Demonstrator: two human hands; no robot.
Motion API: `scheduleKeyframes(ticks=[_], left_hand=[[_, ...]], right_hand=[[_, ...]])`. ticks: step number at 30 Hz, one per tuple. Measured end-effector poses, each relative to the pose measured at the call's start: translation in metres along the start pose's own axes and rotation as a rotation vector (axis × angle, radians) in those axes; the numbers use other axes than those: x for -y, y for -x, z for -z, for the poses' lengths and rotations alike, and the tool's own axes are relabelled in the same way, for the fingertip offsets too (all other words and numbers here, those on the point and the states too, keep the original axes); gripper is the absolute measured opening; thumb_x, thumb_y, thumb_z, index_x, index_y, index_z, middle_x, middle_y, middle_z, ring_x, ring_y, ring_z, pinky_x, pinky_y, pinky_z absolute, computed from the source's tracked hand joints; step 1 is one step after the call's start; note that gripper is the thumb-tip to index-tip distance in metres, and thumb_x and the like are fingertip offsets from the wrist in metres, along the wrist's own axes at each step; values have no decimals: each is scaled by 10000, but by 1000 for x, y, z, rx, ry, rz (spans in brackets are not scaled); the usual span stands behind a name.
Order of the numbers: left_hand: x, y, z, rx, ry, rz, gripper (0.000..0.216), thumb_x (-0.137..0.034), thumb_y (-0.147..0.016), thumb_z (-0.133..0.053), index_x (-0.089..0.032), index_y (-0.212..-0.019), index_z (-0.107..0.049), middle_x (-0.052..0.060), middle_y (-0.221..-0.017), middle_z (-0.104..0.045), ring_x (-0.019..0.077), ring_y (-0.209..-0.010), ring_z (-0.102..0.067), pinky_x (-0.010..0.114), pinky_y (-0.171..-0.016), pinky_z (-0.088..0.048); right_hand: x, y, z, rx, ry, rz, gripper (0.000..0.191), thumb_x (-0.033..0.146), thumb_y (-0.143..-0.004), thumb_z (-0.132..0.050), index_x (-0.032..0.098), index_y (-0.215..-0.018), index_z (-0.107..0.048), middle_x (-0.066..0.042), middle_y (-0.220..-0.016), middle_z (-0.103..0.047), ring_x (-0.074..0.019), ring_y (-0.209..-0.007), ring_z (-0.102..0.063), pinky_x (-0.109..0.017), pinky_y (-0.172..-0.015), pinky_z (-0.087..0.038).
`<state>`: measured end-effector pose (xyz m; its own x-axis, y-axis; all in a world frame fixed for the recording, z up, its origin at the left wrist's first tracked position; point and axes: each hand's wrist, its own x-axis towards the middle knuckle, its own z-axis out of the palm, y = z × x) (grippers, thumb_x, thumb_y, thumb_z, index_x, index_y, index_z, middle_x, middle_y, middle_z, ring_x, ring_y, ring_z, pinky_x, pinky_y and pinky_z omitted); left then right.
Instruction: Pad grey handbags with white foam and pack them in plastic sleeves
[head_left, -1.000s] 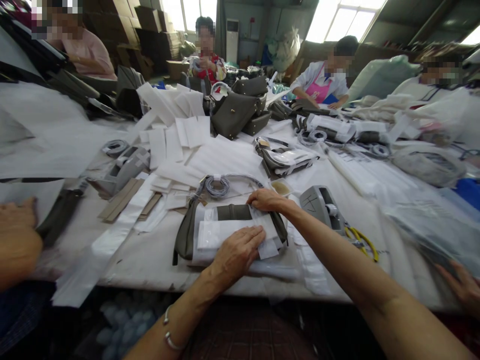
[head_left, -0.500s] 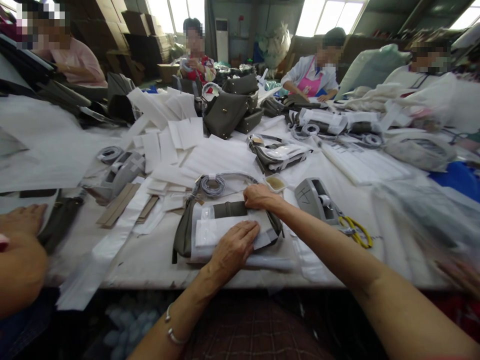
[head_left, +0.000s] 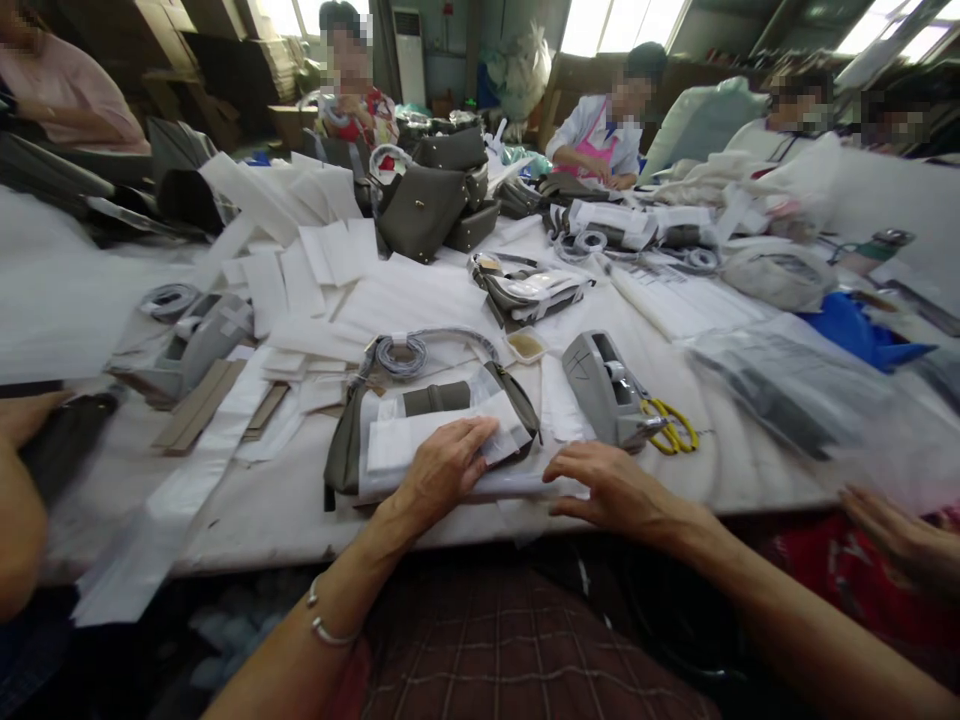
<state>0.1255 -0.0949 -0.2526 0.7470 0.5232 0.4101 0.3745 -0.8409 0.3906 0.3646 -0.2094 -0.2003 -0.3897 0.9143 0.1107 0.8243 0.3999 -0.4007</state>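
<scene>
A grey-green handbag (head_left: pixel 346 452) lies flat near the table's front edge, its front covered with white wrapping paper (head_left: pixel 420 438). My left hand (head_left: pixel 442 468) rests palm down on that paper, fingers stretched flat. My right hand (head_left: pixel 609 489) hovers by the table edge just right of the bag, fingers spread and loose, holding nothing, near a strip of white paper (head_left: pixel 525 487). A coiled grey strap (head_left: pixel 399 355) sits behind the bag.
A grey tape dispenser (head_left: pixel 598 387) and yellow-handled scissors (head_left: pixel 673 425) lie right of the bag. Paper sheets (head_left: pixel 330 255), more handbags (head_left: pixel 427 205) and plastic bags (head_left: pixel 780 370) cover the table. Other people sit around it; a neighbour's hand (head_left: pixel 896 540) is at the right.
My right hand has left the bag's top edge and come back toward me to the table's front edge. The view has swung slightly right. My left hand has stayed on the paper.
</scene>
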Motion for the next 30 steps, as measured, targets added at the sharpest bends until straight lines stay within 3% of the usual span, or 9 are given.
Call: scheduleKeyframes(ticks=[3,7,11,15,20,22,25,28,30], left_hand=[[-6,-9,2,40,-68,63,516,-306,-865,-692,-186,-1335,-514,95,-1185,-671,256,-1056,-652,393,-921,-549],[-12,-17,1,43,-145,94,381,-213,-888,-642,-215,-1262,-570,53,-1110,-690,226,-978,-666,358,-875,-557],[-18,-16,-1,19,-193,71,325,-188,-919,-579,-198,-1244,-570,63,-1123,-695,227,-991,-665,366,-893,-555],[-24,-10,-10,10,-282,0,460,-334,-919,-604,-143,-1325,-499,152,-1224,-648,292,-1095,-628,442,-944,-533],[-24,-2,-27,-98,-391,-27,469,-142,-940,-498,-147,-1406,-440,158,-1236,-655,293,-1153,-623,453,-987,-507],[-23,0,-30,-110,-387,-26,493,-142,-950,-480,-158,-1437,-412,159,-1255,-651,292,-1185,-612,452,-1002,-500],[-23,1,-29,-90,-383,-43,505,-156,-960,-477,-156,-1457,-390,157,-1278,-645,291,-1221,-595,448,-1021,-491],[-22,1,-27,-77,-405,-64,490,-160,-959,-489,-129,-1441,-407,162,-1308,-629,296,-1242,-581,443,-1033,-483],[-21,2,-27,-80,-429,-71,477,-160,-957,-497,-114,-1427,-425,166,-1323,-621,296,-1243,-580,437,-1036,-482]], right_hand=[[-6,19,-35,-19,54,-84,347,270,-797,-774,204,-1113,-647,-78,-1017,-708,-236,-942,-664,-342,-816,-533],[-20,8,-63,-257,5,-53,213,184,-888,-654,207,-1100,-649,-75,-1001,-699,-214,-930,-667,-333,-830,-551],[-27,-12,-63,-486,-50,-46,145,195,-919,-619,220,-1060,-638,-67,-1008,-664,-198,-942,-649,-312,-850,-536],[-29,-28,-62,-536,59,-62,85,257,-922,-625,208,-852,-621,-57,-867,-631,-199,-827,-611,-308,-743,-513],[-30,-24,-62,-568,182,-84,146,287,-924,-621,195,-815,-652,-83,-862,-674,-230,-865,-581,-374,-808,-478],[-27,-10,-58,-535,128,-12,109,261,-931,-607,205,-861,-669,-68,-876,-688,-208,-853,-584,-364,-815,-472],[-19,18,-54,-331,75,154,115,251,-928,-607,212,-1008,-679,-63,-972,-707,-198,-897,-605,-354,-836,-477],[-12,37,-63,-111,118,215,385,245,-908,-607,210,-1291,-587,-106,-1315,-625,-263,-1205,-543,-431,-1006,-433],[-9,39,-77,-75,140,194,461,203,-903,-573,218,-1363,-538,-109,-1413,-562,-284,-1311,-474,-472,-1072,-390]])
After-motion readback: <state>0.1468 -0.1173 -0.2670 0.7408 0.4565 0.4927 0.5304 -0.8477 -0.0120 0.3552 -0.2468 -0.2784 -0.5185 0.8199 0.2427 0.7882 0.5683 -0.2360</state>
